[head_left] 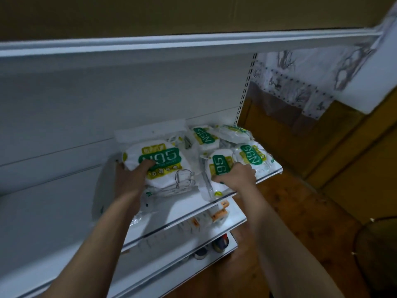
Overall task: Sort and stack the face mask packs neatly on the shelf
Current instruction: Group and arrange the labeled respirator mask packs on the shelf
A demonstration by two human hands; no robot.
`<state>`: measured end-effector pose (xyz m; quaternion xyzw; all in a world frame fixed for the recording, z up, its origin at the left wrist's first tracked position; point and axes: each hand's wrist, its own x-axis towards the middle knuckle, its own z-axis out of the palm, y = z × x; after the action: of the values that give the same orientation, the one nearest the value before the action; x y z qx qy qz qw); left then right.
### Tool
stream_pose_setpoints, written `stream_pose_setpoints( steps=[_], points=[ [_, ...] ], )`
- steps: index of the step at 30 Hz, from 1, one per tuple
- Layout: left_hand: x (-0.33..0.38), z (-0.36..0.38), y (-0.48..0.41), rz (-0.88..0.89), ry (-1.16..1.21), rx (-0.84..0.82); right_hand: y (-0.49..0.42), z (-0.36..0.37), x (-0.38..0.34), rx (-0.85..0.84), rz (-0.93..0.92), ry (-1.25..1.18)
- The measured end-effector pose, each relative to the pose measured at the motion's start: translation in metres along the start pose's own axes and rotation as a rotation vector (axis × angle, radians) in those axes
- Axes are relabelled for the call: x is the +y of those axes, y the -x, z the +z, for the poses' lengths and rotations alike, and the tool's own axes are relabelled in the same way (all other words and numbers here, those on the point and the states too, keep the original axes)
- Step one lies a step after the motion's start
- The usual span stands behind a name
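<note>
Gripping face mask packs (251, 157) on the shelf (189, 206): left hand (133, 173) curls round the stack (165, 168) at nine o'clock, right hand (236, 175) clutches a loose pack (220, 164) at three. Probably light, soft, slippery; hold edges.

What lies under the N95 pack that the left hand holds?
More clear-wrapped packs are stacked under that top pack, on the shelf. The left hand covers their left side, so their count is unclear.

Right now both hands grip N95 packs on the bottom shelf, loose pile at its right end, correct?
Not the bottom one. In the head view the left hand and right hand grip N95 packs on a shelf with two lower shelves beneath; the loose pile is at its right end.
</note>
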<state>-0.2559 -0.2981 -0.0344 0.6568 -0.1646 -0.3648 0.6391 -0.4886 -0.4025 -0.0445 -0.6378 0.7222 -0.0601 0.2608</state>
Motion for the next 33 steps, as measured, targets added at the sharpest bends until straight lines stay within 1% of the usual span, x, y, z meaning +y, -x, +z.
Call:
stream_pose_setpoints(
  steps=[3,6,9,12,14,17,20,22,24,25,27,29,31,33],
  points=[
    [-0.002,0.006,0.006,-0.007,-0.016,0.032,0.002,0.006,-0.005,0.026,-0.032,0.038],
    [-0.002,0.01,0.012,0.008,-0.043,0.072,0.004,0.012,-0.005,0.018,-0.034,-0.045],
    [-0.002,0.013,0.014,0.018,-0.044,0.077,0.002,0.009,-0.003,-0.024,-0.006,-0.101],
    [-0.002,0.014,0.016,0.017,-0.043,0.076,-0.002,0.006,0.0,-0.074,0.037,-0.281],
    [-0.003,0.014,0.016,0.019,-0.038,0.079,-0.005,0.007,0.007,-0.048,0.02,-0.423],
    [-0.004,0.015,0.017,0.013,-0.056,0.098,-0.009,0.008,0.017,-0.024,-0.021,-0.545],
    [-0.003,0.016,0.019,0.022,-0.03,0.102,-0.012,0.002,0.024,-0.087,-0.02,-0.668],
    [-0.002,0.016,0.018,0.032,-0.006,0.118,-0.012,-0.008,0.034,-0.125,0.014,-0.861],
    [0.001,0.015,0.018,0.042,0.009,0.119,-0.011,-0.022,0.049,-0.129,0.052,-1.121],
    [0.003,0.015,0.019,0.05,0.019,0.107,-0.011,-0.032,0.056,-0.111,0.051,-1.276],
    [0.007,0.017,0.021,0.077,0.03,0.096,-0.013,-0.057,0.072,-0.021,0.018,-1.611],
    [0.01,0.02,0.024,0.102,0.043,0.094,-0.018,-0.083,0.086,0.046,-0.014,-1.873],
    [0.011,0.026,0.026,0.111,0.069,0.084,-0.026,-0.094,0.096,0.092,0.004,-1.983],
    [0.01,0.031,0.028,0.108,0.091,0.068,-0.027,-0.087,0.097,0.122,0.133,-1.934]
  ],
)
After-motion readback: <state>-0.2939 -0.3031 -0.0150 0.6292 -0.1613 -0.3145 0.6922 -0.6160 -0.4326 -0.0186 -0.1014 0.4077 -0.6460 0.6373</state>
